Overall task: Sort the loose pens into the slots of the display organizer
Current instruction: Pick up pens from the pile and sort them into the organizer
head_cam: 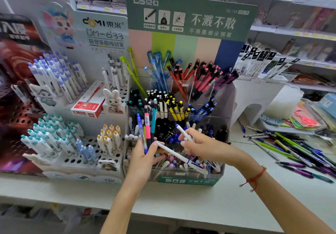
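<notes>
L hand [143,158] grips a bunch of pens upright: a blue pen [141,131], a pink pen [147,124] and a teal pen [153,117], tips down in the fist, caps pointing to 12 o'clock. R hand [198,145] pinches a short white pen [183,132] angled toward 10 o'clock. A long white pen [181,158] lies slantwise from the L fingertips down to 4 o'clock over the front slot; whether either hand really holds it I can't tell, prob. just touched by the L fingers.

Display organizer [225,106] sits at 12 o'clock of the hands, slots mostly full. Loose pens [291,150] still heaped on the counter at 3 o'clock, well apart from the hands.

Risks:
- Long white pen looks loosely supported; it could roll off the front rim onto the counter.
- L bunch is fanned, so reaching w/ that hand may shed one.
- Rear slots are packed; pushing a pen in could tip neighbours out or land it in the wrong colour group.
</notes>
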A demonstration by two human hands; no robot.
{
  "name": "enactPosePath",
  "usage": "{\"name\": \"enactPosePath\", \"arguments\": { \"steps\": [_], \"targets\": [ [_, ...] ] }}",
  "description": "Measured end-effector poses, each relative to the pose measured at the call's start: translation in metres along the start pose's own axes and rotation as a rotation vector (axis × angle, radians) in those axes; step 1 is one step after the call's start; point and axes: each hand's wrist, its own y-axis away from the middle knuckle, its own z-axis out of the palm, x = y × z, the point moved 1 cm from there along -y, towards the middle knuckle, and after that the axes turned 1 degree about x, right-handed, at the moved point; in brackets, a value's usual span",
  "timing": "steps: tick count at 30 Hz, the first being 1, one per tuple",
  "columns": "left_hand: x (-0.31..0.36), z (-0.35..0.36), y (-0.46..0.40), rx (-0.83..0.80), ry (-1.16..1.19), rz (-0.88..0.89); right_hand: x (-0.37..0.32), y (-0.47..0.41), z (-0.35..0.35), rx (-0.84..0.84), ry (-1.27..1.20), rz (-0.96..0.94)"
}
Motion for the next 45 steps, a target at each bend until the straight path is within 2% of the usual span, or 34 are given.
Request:
{"name": "enactPosePath", "arguments": {
  "steps": [2,8,10,12,14,16,19,24,34,37,41,45],
  "targets": [
    [-0.001,0.002,0.001,-0.01,0.012,-0.027,-0.001,0.001,0.004,0.014,-0.092,-0.04],
    [-0.006,0.002,0.0,0.016,0.024,-0.027,0.0,0.008,0.01,0.162,-0.059,-0.207],
    [-0.006,0.003,0.002,0.019,0.03,-0.016,0.005,0.007,0.01,0.205,0.029,-0.148],
    [-0.006,0.003,0.002,0.027,0.043,-0.012,0.011,0.006,0.011,0.135,0.002,0.009],
    [-0.006,0.003,0.002,0.038,0.054,-0.016,0.014,0.005,0.012,0.077,-0.038,0.075],
    [-0.007,0.004,0.001,0.05,0.064,-0.024,0.015,0.007,0.009,0.131,0.034,0.015],
    [-0.008,0.006,0.002,0.062,0.08,-0.038,0.013,0.013,0.007,0.248,0.074,-0.181],
    [-0.004,0.018,0.01,0.066,0.1,-0.032,0.026,0.008,0.017,0.323,0.146,-0.17],
    [-0.009,0.04,0.014,0.03,-0.036,0.007,0.037,0.027,0.022,0.315,-0.097,-0.235],
    [-0.007,0.037,0.012,0.035,0.002,0.0,0.049,0.035,0.006,0.409,-0.127,-0.159],
    [0.001,0.014,0.011,0.111,0.122,-0.037,0.075,0.049,-0.029,0.626,0.093,-0.032],
    [0.003,0.004,0.011,0.149,0.167,-0.04,0.073,0.051,-0.05,0.603,0.343,0.096]
  ]
}}
